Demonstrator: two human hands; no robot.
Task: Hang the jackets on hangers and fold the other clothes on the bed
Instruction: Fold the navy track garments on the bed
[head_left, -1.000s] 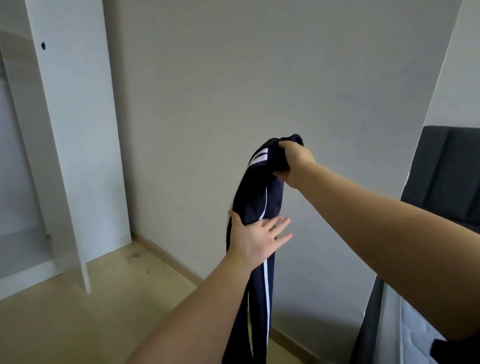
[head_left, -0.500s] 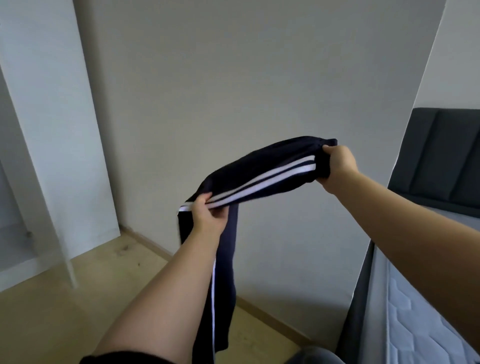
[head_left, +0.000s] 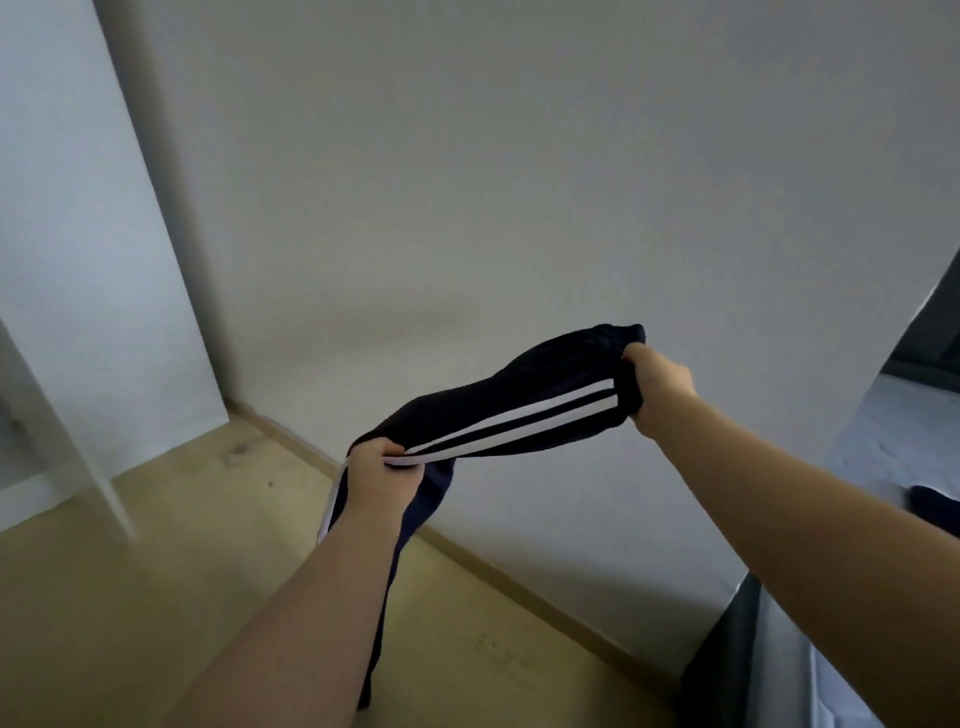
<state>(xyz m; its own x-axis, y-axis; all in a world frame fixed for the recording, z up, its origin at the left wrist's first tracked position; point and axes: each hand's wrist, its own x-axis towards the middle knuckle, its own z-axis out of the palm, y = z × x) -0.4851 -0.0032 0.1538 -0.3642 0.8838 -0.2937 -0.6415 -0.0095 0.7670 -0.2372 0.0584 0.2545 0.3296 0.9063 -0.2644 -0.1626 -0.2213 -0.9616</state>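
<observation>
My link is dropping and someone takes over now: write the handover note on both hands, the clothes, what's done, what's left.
Left hand: grips the navy track pants partway along the leg.
Right hand: grips their bunched top end, higher up.
Pants: in the air before the wall, stretched between the hands, the rest hanging below the left hand.
Bed: at right, a dark item lying on it.
Done: nothing visibly folded.
Left: lay the pants on the bed and fold them; no jackets or hangers in view.
</observation>
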